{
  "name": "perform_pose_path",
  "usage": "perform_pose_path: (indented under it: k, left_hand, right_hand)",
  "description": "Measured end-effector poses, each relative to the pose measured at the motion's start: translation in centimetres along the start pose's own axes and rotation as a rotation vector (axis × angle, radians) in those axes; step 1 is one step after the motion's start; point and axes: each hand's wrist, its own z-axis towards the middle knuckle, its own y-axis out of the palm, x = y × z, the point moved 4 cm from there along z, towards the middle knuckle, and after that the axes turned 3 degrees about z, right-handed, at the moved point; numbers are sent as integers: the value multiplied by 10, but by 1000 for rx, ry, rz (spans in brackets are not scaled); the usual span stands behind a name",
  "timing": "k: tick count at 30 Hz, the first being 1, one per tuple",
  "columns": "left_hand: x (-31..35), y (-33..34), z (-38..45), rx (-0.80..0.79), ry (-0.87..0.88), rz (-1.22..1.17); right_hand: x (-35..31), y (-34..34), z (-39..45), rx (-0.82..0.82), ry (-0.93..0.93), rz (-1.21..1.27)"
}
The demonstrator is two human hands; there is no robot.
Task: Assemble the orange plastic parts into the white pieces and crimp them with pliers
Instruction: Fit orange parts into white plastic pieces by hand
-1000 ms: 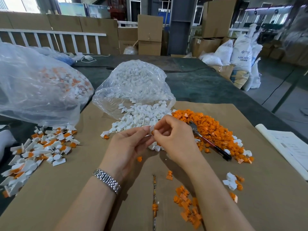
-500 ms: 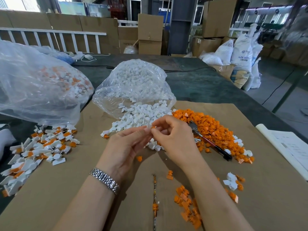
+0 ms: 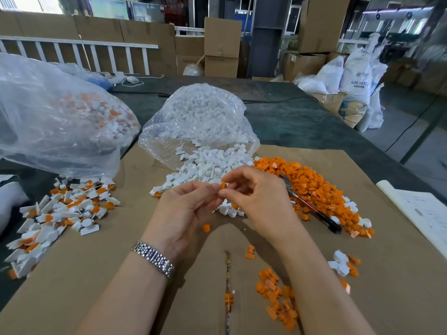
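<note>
While a scatter of loose small orange plastic clips (image 3: 278, 301) lies nearest the viewer on the brown cardboard sheet (image 3: 101, 274) that covers the bench, the two hands meet just beyond it: the left hand (image 3: 183, 213) and the right hand (image 3: 261, 201) both pinch one small orange plastic part (image 3: 222, 185) between fingertips and thumbs, and whether a white piece is held with it I cannot tell, since the fingers hide it. By my reading the fitting step is in hand and crimping of this one is not yet done, for the slim red-and-black-handled pliers (image 3: 312, 206) lie untouched to the right, against the broad heap of orange parts (image 3: 314, 184). To the left, a pile of joined white-and-orange pieces (image 3: 60, 213) suggests a fair number finished, yet the spill of plain white plastic pieces (image 3: 205, 165) from the clear plastic bag (image 3: 200, 117) and the orange heap show much remaining. Farther left, a larger clear bag (image 3: 60, 117) holds mixed white and orange pieces. Beyond the table, a white woven sack (image 3: 358, 73) reads "ABS RESI", its end cut off; smaller print there is illegible.
</note>
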Motion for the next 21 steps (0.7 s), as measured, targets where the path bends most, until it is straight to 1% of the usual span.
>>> perform_pose_path:
  k: [7,16,18,19,20,21]
  left_hand:
    - [3,-1,-1,-5,16,17]
    - [0,-5,1,42,32,49]
    - [1,-5,1,57,43,75]
    - [2,-5,1,69,49,82]
    - [3,-5,1,79,51,80]
    - [3,-6,1,83,52,71]
  right_hand:
    - [-2,-1,-2,-12,-25,-9]
    - [-5,1,-3,-34,-29,-27]
    - [-6,-2,-3,-63,1,42]
    - [-5,-7,-2,-38,23,76]
    - [-2,-15,0,28,42,61]
    - [1,-25,1,124,68,-28]
